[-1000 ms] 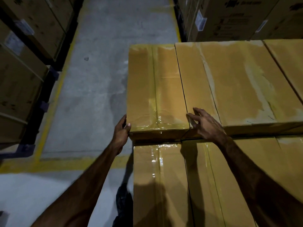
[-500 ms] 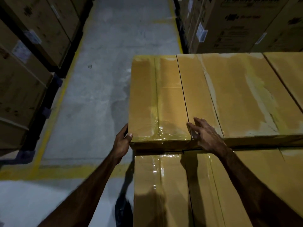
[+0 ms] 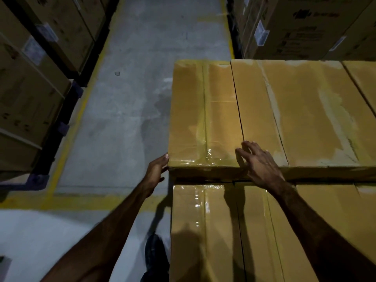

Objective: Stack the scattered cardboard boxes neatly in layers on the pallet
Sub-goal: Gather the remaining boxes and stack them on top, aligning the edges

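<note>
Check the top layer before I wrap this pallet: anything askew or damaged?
Nothing is badly askew. The wide box beside the narrow box has patchy, torn-looking tape. Both hands, left and right, touch the narrow one.

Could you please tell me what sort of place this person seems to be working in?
Most likely a warehouse aisle: tall stacks of labelled cartons line both sides, yellow floor lines mark a lane on the concrete floor, and taped cardboard boxes are being stacked.
</note>
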